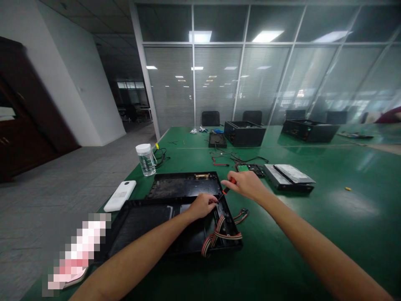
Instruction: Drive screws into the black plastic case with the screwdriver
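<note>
My right hand (246,184) grips a screwdriver (229,187) with an orange and black handle, its shaft slanting down to the left. Close to the shaft's lower end, my left hand (202,205) has its fingers pinched together; whatever they hold is too small to make out. Both hands are over the right part of a black plastic casing (140,221), which lies with its inside facing up. A striped ribbon of wires (221,235) hangs across the casing's right corner. Behind it lies a second black panel (178,188) with a brass-coloured strip near its far edge.
At the left edge stand a clear water bottle (147,161) and a white power bank (120,196). To the right is a silver and black box (290,177). Loose cables and a circuit board (250,168) lie behind my hands. Black cases (244,133) stand farther back.
</note>
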`<state>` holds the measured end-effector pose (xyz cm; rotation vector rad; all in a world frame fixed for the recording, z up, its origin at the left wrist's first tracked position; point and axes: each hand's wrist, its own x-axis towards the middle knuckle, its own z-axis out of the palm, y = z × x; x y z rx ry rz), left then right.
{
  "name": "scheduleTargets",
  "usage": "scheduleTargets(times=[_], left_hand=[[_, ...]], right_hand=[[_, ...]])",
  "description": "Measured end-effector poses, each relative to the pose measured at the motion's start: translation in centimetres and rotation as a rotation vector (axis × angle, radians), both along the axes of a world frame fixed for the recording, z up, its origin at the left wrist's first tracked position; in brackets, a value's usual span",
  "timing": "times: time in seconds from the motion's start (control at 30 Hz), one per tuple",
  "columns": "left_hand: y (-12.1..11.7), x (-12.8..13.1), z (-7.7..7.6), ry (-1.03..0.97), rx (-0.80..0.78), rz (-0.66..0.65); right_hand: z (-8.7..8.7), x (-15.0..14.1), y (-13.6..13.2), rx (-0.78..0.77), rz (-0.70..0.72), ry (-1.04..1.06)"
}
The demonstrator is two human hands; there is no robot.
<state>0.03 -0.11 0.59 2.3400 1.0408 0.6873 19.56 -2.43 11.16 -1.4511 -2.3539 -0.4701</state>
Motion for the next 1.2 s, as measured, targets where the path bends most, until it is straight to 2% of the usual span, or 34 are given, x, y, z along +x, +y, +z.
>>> scheduleTargets(times=[0.1,0.23,0.4,0.53,0.6,0.73,0.93,1.07,1.13,1.2], left_hand=[[-0.1,0.1,0.0,0.013,0.015,0.002],[-0.1,0.2,0.2,0.046,0.017,0.024],[-0.1,0.2,0.2,0.04,0.012,0.022],[-0.1,0.2,0.1,0.026,0.0,0.017],[-0.1,0.1,0.1,0.025,0.002,0.018],[-0.1,0.1,0.1,0.033,0.009,0.018],[-0.1,0.0,0.2,0.039,0.023,0.02],[-0.2,-0.1,0.1,0.059,0.056,0.003],[-0.3,-0.2,0.0,0.07,0.109,-0.027],[-0.4,-0.3,-0.2,0.087,0.191,-0.069]], right_hand=[[1.9,-0.8,-0.5,-0.101,-0.06,-0.101],[3.2,-1.7,-0.8,-0.247,0.071,-0.095],[3.5,-2.5,-0.7,-0.224,-0.014,-0.174],[3.7,-2.9,-0.7,-0.273,0.018,-0.182],[3.8,-3.0,-0.8,-0.259,-0.023,-0.186],[3.8,-3.0,-0.8,-0.266,0.054,-0.173],[3.5,-2.8,-1.0,-0.24,0.033,-0.144],[2.6,-1.4,-0.5,-0.186,-0.015,-0.041],[0.9,0.4,0.1,-0.201,0.016,0.132],[-1.8,2.9,1.0,-0.305,0.086,0.424]])
